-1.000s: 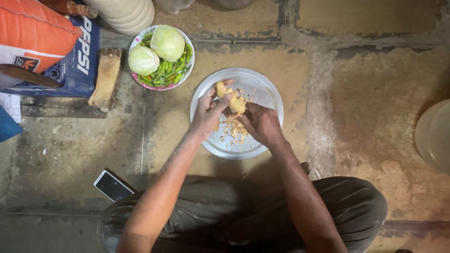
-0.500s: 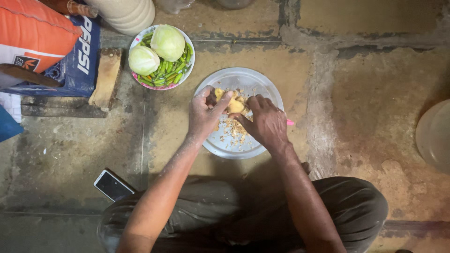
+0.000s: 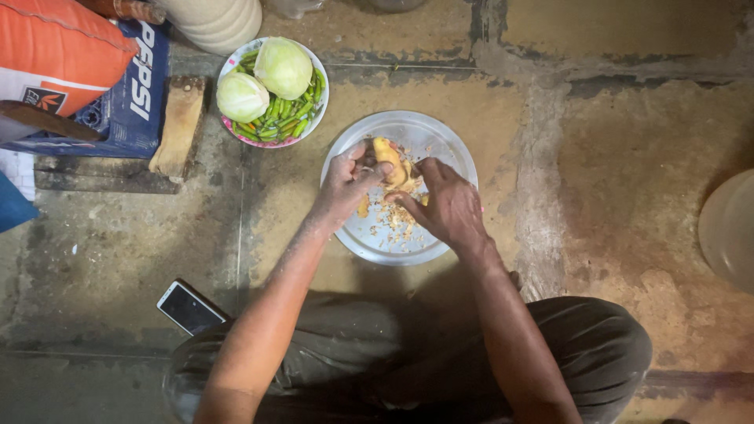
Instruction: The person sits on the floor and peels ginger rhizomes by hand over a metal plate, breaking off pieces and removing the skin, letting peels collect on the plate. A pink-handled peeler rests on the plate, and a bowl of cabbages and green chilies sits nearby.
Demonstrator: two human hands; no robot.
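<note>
A round steel plate (image 3: 440, 141) lies on the stone floor in front of my knees. Over it my left hand (image 3: 345, 182) grips a yellowish peeled root (image 3: 388, 154), probably ginger, by its left side. My right hand (image 3: 444, 206) is closed against the root's right side; whatever it holds is hidden under the fingers. Pale scrapings (image 3: 390, 226) and a few yellow pieces lie on the plate beneath the hands.
A patterned plate (image 3: 301, 137) with two cabbages (image 3: 267, 78) and green chillies (image 3: 284, 115) sits up left. A wooden block (image 3: 179, 126), a blue bag (image 3: 126, 94) and an orange sack (image 3: 55, 47) are at far left. A phone (image 3: 189, 308) lies by my left knee. A pale vessel (image 3: 729, 228) is at the right edge.
Both hands shifted slightly right and down over the plate while working the root. More scrapings lie on the plate.
</note>
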